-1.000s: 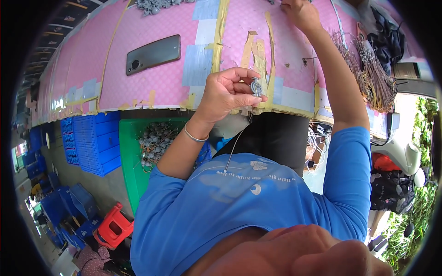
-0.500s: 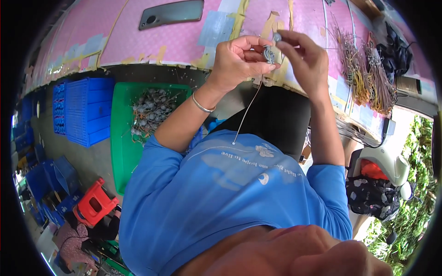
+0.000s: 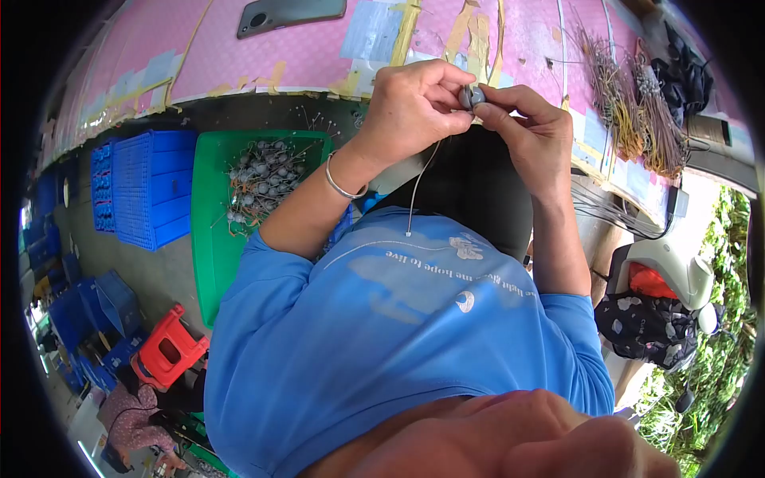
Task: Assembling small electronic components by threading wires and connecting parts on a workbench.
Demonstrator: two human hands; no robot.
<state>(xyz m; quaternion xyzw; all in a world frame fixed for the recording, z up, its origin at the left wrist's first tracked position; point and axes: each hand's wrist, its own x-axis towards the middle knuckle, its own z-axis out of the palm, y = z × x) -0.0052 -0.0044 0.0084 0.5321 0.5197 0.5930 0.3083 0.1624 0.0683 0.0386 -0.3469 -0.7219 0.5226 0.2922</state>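
Observation:
A small round grey casing [image 3: 472, 97] is pinched between my two hands at the table's front edge. My left hand [image 3: 414, 105] grips its left side with thumb and forefinger, the other fingers curled behind. On its right side, the thumb and fingertips of my right hand [image 3: 527, 119] press against it. A thin pale cable [image 3: 417, 187] hangs down from beneath my left hand toward my lap, ending in a small white connector [image 3: 409, 233]. The inside of the casing is hidden. To my left, a green bin [image 3: 205, 239] holds a heap of similar grey round pieces with wires [image 3: 267, 179].
The pink taped table [image 3: 311, 60] carries a phone [image 3: 291, 16] and, at right, bundles of wires [image 3: 625, 119] beside a black bag [image 3: 684, 76]. Blue crates [image 3: 155, 191] and a red stool [image 3: 169, 349] stand on the left floor. Another person [image 3: 135, 418] sits at lower left.
My right hand has come down and left, bringing the round grey part it held against the grey piece with coiled cable in my left hand. The two now meet as one rounded casing.

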